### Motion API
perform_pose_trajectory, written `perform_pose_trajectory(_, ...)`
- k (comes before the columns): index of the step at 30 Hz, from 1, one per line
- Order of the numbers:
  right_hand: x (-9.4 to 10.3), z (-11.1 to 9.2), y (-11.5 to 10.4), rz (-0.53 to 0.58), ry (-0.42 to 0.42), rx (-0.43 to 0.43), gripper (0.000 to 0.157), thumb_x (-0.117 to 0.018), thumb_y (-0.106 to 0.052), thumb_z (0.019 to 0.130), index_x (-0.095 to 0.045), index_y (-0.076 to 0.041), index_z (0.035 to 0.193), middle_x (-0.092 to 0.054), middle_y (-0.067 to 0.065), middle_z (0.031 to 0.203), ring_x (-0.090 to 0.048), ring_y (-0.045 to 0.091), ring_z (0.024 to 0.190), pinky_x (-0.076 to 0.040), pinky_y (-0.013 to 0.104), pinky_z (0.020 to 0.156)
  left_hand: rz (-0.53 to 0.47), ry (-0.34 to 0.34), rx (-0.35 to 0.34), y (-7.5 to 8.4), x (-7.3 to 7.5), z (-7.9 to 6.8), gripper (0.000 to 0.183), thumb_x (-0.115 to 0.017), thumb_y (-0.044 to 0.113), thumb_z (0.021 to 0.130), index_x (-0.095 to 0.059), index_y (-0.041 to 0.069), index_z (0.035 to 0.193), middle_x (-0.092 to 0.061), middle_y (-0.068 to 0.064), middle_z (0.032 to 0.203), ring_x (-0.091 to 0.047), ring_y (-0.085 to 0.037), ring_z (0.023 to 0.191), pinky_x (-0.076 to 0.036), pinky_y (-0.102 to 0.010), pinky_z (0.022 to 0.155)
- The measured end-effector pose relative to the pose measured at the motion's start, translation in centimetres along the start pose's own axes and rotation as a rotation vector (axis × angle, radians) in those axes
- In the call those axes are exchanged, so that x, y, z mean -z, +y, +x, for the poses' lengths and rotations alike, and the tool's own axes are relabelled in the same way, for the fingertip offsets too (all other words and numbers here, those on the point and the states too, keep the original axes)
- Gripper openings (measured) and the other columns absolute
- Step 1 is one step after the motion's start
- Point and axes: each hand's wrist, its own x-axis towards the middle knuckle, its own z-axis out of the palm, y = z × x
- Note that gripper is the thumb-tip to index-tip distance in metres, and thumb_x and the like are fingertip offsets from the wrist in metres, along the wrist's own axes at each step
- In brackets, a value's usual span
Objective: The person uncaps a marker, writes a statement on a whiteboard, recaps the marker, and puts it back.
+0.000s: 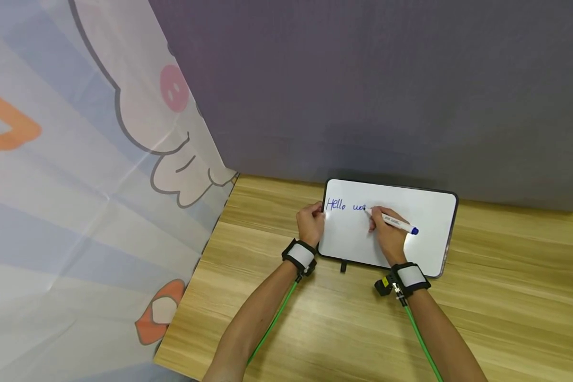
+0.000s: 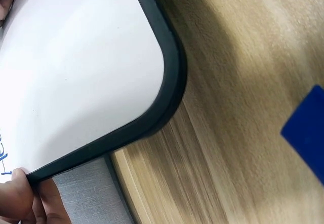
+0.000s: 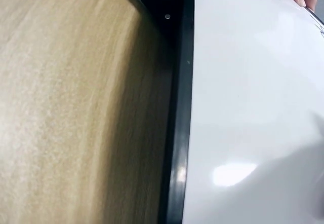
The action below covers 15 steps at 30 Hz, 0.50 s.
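Observation:
A whiteboard [image 1: 348, 233] with a black frame lies tilted above the wooden table. My left hand [image 1: 310, 225] grips its left edge; the left wrist view shows the thumb [image 2: 16, 193] on the white face and fingers beneath the rim. In my right hand [image 1: 390, 239] a white marker [image 1: 395, 221] with a blue rear end is pinched, its tip against the board. Blue handwriting [image 1: 336, 205] near the top reads "Hello" and a second word starting "wo", which ends at the tip. The right wrist view shows the board's lower frame [image 3: 180, 133]; the marker is out of sight there.
Below the board, a black tab [image 1: 343, 266] sticks out over the wooden table [image 1: 324, 323]. A grey panel [image 1: 387, 95] stands behind, and a cartoon-printed cloth [image 1: 90, 212] hangs at left. At the left wrist view's right edge is a blue object [image 2: 308, 133] of unclear kind.

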Motion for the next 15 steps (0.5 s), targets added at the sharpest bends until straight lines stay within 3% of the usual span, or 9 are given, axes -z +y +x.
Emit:
perform_pose_trajectory(6,0.1,0.2,1.4,-0.044,-0.011,-0.009,0.03,-0.06,-0.042,0.087,-0.07,-0.015,0.095,-0.063,0.002,0.07,-0.059,0.014,0.054,-0.049,0.024,0.047,0.004,0.001,-0.005,0.0,-0.1,0.0,0.027,-0.062,-0.014,0.07,-0.074,-0.001,0.091,-0.071,-0.014,0.077,-0.063,-0.019,0.066,-0.049,-0.018,0.059)
perform_pose_trajectory(15,0.0,0.1,0.9,-0.104,-0.011,-0.027,0.034,-0.058,-0.048,0.087,-0.07,-0.016,0.094,-0.063,0.001,0.07,-0.058,0.014,0.054,-0.049,0.025,0.047,-0.002,0.002,-0.008,0.1,0.0,-0.1,0.028,-0.062,-0.015,0.07,-0.074,-0.002,0.091,-0.071,-0.015,0.078,-0.064,-0.021,0.067,-0.05,-0.019,0.059)
